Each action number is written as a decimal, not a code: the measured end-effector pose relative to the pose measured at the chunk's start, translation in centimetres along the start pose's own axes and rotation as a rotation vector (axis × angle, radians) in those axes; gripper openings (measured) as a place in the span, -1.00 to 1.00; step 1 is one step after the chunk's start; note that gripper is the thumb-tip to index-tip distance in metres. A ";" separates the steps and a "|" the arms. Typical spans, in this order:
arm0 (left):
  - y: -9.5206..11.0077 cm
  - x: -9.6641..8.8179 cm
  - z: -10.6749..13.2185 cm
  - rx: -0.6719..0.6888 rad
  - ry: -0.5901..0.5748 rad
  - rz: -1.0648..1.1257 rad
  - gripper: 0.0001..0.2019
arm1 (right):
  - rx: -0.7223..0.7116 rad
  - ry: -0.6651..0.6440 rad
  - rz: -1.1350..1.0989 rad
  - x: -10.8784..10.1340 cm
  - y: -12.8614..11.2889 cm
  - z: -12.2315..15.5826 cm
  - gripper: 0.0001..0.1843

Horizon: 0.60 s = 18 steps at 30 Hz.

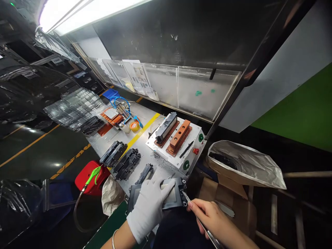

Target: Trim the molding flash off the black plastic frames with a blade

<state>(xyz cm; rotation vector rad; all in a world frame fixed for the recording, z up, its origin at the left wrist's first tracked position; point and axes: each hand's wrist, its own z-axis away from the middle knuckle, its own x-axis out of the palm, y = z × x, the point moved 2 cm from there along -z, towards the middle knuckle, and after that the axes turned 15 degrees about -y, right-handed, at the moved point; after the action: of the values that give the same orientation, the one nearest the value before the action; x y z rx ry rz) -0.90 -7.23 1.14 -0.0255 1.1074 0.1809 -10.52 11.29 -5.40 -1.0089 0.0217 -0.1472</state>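
Observation:
My left hand (150, 202), in a white glove, lies over a black rectangular plastic housing (132, 197) with a lighter grey panel and grips it near the table's front edge. The bare right hand (211, 216) is closed around a slim silver knife-like tool (192, 202). Its narrow tip meets the right end of the housing, beside the small round lugs there. Just behind the left hand, a similar black part (145, 173) lies on the table, partly covered.
Several black housings (127, 163) rest on the metal table (146, 136). A white fixture (166, 154) carries brown blocks (181, 136), a pen (186, 149) and buttons. A lined box (246, 164) stands right; a green air gun (92, 176) hangs by a red stool (89, 190).

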 end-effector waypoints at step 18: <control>0.2 -0.4 0.3 0.032 0.139 -0.067 -0.24 | 0.017 0.027 0.026 -0.4 -1.3 0.3 -0.44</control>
<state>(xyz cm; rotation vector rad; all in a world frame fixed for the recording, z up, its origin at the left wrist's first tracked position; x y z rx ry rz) -0.79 -7.00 1.63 -0.0472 1.2461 0.1031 -11.06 10.95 -4.18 -0.9890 0.0578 -0.1373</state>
